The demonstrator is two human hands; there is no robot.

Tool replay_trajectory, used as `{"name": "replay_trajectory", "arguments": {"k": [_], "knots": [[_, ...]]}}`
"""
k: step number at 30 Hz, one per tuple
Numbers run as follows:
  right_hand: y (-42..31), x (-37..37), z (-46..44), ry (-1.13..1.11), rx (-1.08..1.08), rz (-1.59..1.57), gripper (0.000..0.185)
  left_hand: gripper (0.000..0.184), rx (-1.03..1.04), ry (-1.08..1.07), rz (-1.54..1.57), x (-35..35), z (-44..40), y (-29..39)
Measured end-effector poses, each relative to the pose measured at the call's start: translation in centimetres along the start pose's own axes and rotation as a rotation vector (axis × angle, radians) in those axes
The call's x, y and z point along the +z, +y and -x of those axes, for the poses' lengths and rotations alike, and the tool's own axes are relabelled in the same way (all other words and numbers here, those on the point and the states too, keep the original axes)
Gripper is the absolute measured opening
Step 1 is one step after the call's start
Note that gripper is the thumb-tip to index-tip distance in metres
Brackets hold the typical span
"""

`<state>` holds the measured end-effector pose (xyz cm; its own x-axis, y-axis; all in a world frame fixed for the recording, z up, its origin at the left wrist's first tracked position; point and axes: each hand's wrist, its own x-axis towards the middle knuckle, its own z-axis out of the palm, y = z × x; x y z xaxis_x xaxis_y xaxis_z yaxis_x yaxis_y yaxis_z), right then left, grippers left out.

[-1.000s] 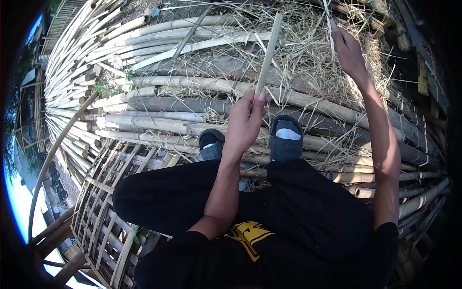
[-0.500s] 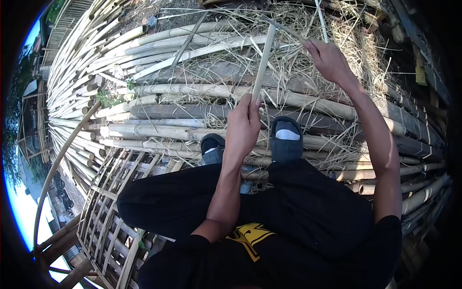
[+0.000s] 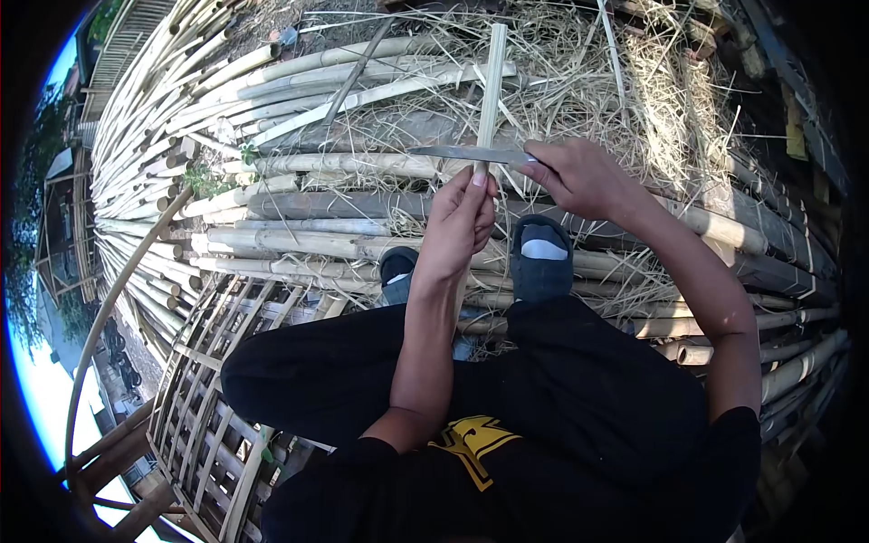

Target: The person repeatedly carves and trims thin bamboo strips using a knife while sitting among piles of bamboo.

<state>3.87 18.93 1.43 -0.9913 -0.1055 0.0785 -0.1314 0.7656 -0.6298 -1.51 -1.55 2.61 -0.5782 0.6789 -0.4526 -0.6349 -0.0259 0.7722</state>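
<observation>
A pale bamboo strip (image 3: 491,86) stands out from my left hand (image 3: 460,217), whose fingers are closed round its lower part. My right hand (image 3: 579,179) grips the handle of a knife (image 3: 466,154). The blade points left and lies across the strip just above my left fingers. Behind the strip, thin shavings (image 3: 579,100) are scattered over bamboo poles.
Bamboo poles (image 3: 308,240) run across the ground beyond my sandalled feet (image 3: 543,262). A woven bamboo lattice (image 3: 213,425) lies at the lower left, beside a curved pole (image 3: 95,312). More poles (image 3: 797,371) lie at the right.
My right hand has come down and left from the upper right, bringing the knife across the strip near my left hand. A thin strip formerly near my right hand lies on the shavings. The held strip is more upright.
</observation>
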Motion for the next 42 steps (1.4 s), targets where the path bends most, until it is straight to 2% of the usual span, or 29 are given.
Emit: {"name": "replay_trajectory", "arguments": {"k": [2,8,10,12,15,17,18,19,20,21,22,23,24,26,30,32,33,35,36,38,40,42], "knots": [[0.4,0.6,-0.2,0.046,-0.040,0.012,0.035,0.026,0.029,-0.003,-0.028,-0.3,0.0,-0.3],[4.2,-1.6,-1.3,-0.019,0.063,0.198,0.037,0.024,-0.024,0.038,-0.047,0.1,-0.4,-1.0],[4.9,-1.8,-1.4,0.107,-0.017,0.302,0.038,0.023,-0.043,0.042,-0.049,0.1,-0.7,-0.8],[6.3,-2.2,-1.9,0.079,0.025,0.351,0.039,0.023,-0.046,0.047,-0.022,-0.1,-1.0,-0.9],[7.6,-1.6,-2.3,0.102,-0.033,0.381,0.040,0.023,-0.045,0.074,-0.026,0.2,-1.0,-0.8],[9.7,-2.2,-3.1,0.198,0.105,0.440,0.044,0.023,-0.038,0.048,0.006,-0.7,-0.5,-0.7],[11.8,-4.5,-3.8,0.114,0.556,0.307,0.047,0.023,-0.039,0.048,0.007,-0.8,0.3,-0.6],[16.4,-7.7,-2.9,0.246,0.731,0.217,0.051,0.023,-0.050,0.034,0.019,-0.8,1.3,-0.3],[19.1,-11.1,-1.6,0.313,0.689,0.401,0.055,0.024,-0.051,0.014,0.016,-1.1,1.6,0.4],[20.6,-13.3,-0.7,0.464,0.739,0.478,0.060,0.024,-0.015,-0.006,0.017,-1.3,1.6,0.9],[20.4,-15.4,0.4,0.489,0.648,0.595,0.055,0.024,-0.007,0.005,0.009,-1.5,1.7,1.2],[20.7,-15.7,1.0,0.617,0.556,0.589,0.054,0.025,0.002,-0.015,0.036,-1.6,1.3,1.3],[20.0,-15.4,1.0,0.621,0.551,0.596,0.054,0.025,0.004,-0.035,0.069,-1.5,1.0,1.2],[16.5,-12.8,1.4,0.549,0.595,0.259,0.057,0.025,-0.012,-0.038,0.083,-1.2,0.7,0.7],[8.1,-5.5,0.3,0.158,0.452,0.007,0.048,0.024,-0.026,-0.028,0.061,-0.6,0.1,0.4],[3.7,-3.6,-0.2,0.007,0.319,-0.048,0.048,0.025,-0.037,0.012,0.011,-0.3,-0.1,0.3],[2.9,-2.6,-0.3,0.008,0.322,-0.054,0.048,0.025,-0.043,0.014,0.007,-0.3,-0.1,0.2],[1.9,-0.9,-0.3,-0.005,0.051,0.035,0.044,0.026,-0.029,0.025,-0.091,-0.3,0.0,0.0],[1.4,-0.8,-0.4,0.002,0.053,0.033,0.044,0.026,-0.030,0.023,-0.098,-0.4,-0.1,-0.2],[0.9,-1.0,-0.7,-0.142,0.161,-0.038,0.041,0.024,0.084,0.145,-0.302,-0.6,-0.4,-1.0],[0.7,-0.9,-0.6,-0.136,0.153,-0.011,0.040,0.026,0.088,0.188,-0.376,-0.6,-0.6,-1.2],[0.6,-0.8,-0.3,-0.071,0.035,0.032,0.041,0.029,0.216,0.274,-0.748,-0.2,-0.7,-1.5]]}}
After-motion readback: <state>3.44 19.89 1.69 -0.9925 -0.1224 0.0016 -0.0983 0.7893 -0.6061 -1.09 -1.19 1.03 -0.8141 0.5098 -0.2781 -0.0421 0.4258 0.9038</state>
